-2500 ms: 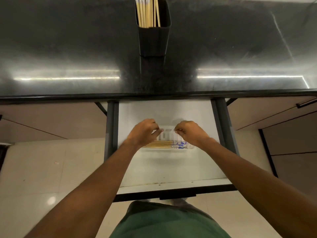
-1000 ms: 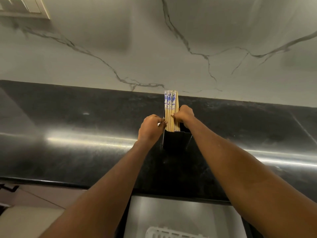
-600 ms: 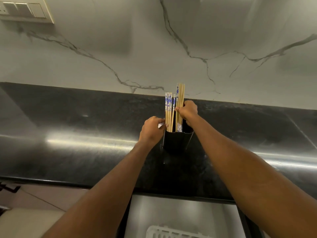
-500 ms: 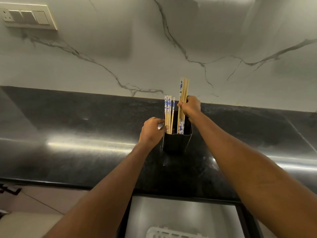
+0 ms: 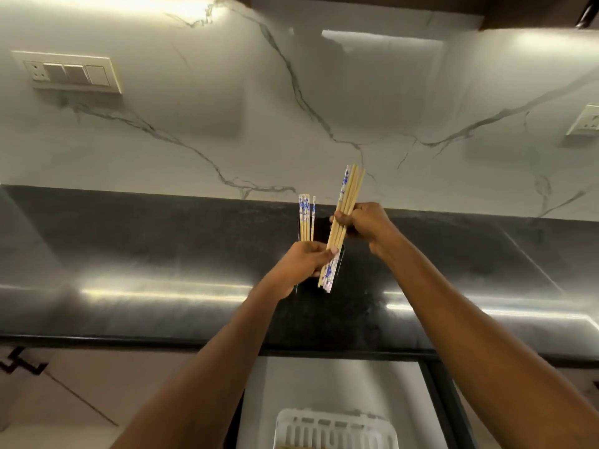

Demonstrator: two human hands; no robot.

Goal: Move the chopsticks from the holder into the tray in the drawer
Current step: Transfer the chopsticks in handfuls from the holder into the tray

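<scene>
My right hand (image 5: 364, 223) grips a bundle of wooden chopsticks (image 5: 347, 202) with blue-and-white ends, lifted clear of the black holder (image 5: 319, 226) and tilted. My left hand (image 5: 301, 265) holds the lower part of the same bundle, fingers curled round it in front of the holder. A few chopsticks (image 5: 306, 218) still stand upright in the holder's left side. The holder is mostly hidden behind my hands. The white slotted tray (image 5: 334, 427) lies in the open drawer (image 5: 324, 380) at the bottom edge.
The black glossy countertop (image 5: 162, 260) runs across the view below a white marble backsplash (image 5: 291, 108). A switch panel (image 5: 69, 72) sits on the wall at upper left, a socket (image 5: 585, 123) at the right edge.
My right hand has pulled the bundle up and out of the holder. My left hand left the holder's rim and took hold of the bundle's lower end. The view tilted upward.
</scene>
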